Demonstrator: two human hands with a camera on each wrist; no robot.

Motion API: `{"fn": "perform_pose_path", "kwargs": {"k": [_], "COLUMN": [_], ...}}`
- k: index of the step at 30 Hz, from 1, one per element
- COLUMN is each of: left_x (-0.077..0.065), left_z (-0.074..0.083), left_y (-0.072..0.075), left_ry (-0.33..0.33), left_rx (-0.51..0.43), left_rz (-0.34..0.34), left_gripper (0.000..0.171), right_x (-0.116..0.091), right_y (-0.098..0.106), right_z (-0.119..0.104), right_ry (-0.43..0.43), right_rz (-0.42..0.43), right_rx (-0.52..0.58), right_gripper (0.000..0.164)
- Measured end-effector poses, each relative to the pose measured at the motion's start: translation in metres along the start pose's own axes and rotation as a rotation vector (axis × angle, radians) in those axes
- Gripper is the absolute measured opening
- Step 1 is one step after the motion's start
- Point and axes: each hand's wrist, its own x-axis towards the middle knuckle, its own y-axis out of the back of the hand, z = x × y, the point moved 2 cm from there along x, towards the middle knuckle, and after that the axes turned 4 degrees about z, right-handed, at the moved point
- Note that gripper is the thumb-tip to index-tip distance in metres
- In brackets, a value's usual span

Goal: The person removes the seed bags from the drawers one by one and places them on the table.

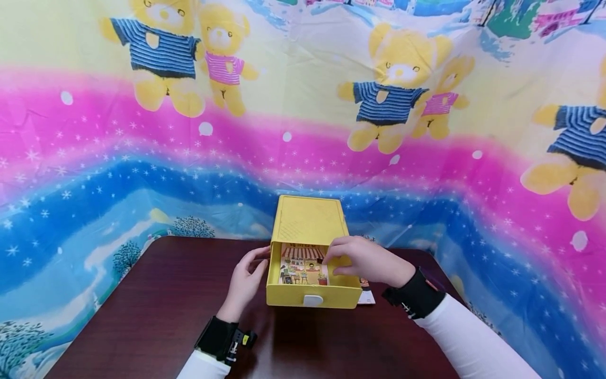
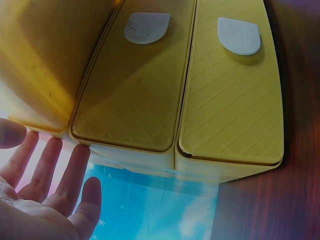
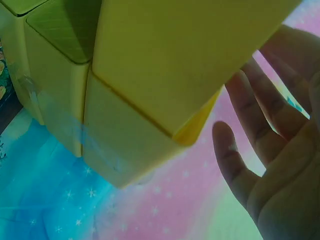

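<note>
A yellow drawer cabinet [image 1: 310,218] stands on the table with its top drawer [image 1: 293,296] pulled out toward me. Inside the drawer lies a picture card [image 1: 303,268] showing a striped awning and a shop scene. My right hand [image 1: 369,258] reaches over the drawer's right wall, fingers bent down at the card's right edge, thumb and forefinger apart; in the right wrist view the fingertips are hidden behind the wall. My left hand [image 1: 246,279] is at the cabinet's left side, its extended fingertips [image 2: 80,152] right at the cabinet edge.
Two lower drawers, a middle one [image 2: 132,95] and a bottom one [image 2: 232,100], are closed, each with a white pull tab. Another printed card [image 1: 366,296] lies on the dark wooden table [image 1: 189,295] right of the cabinet. A patterned cloth backdrop [image 1: 303,142] hangs behind.
</note>
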Motion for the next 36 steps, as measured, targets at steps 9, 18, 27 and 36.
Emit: {"fn": "perform_pose_path", "kwargs": {"k": [9,18,27,36], "left_x": [0.000,-0.005,-0.001,0.000], "left_z": [-0.001,0.010,-0.003,-0.002], "left_y": [0.000,-0.001,-0.001,0.000], "left_ry": [0.002,0.000,-0.005,-0.007], "left_rx": [-0.002,-0.006,-0.007,-0.008], "left_rz": [-0.004,-0.003,0.002,0.010], "left_gripper": [0.034,0.033,0.033,0.033], "right_x": [0.012,0.017,0.020,0.021], "right_y": [-0.009,-0.019,-0.031,-0.036], "right_z": [-0.006,-0.009,-0.003,0.002], "right_ry": [0.015,-0.038,-0.063,-0.103], "right_rz": [-0.152,-0.294,-0.337,-0.349], "right_rx": [0.040,0.068,0.021,0.066], "right_gripper": [0.035,0.053,0.087,0.081]}}
